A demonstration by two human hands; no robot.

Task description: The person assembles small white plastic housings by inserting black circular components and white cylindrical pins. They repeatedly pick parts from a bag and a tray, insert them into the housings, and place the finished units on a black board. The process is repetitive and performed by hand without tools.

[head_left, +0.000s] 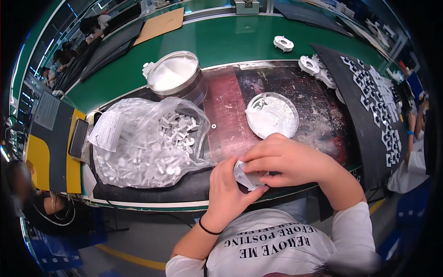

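Observation:
Close to the bench's near edge, my left hand (pixel 226 188) grips a small white plastic part (pixel 243 178) from its left side, thumb below and fingers above. My right hand (pixel 287 162) is closed over the same part from the right, fingers bent and thumb near its lower edge; they hide much of its shape. Just beyond the right hand lies a round shallow dish (pixel 296 121) with a white paste-like substance in it. To the left, a clear plastic bag (pixel 134 108) gapes, full of small white stemmed plastic pieces (pixel 179 130).
A metal tin (pixel 199 87) with white contents stands behind the bag. White round housings (pixel 310 65) lie at the far right, beside a dark board (pixel 344 76) carrying rows of small white-and-black parts. A small white ring (pixel 213 125) rests mid-bench. Other people are at both sides.

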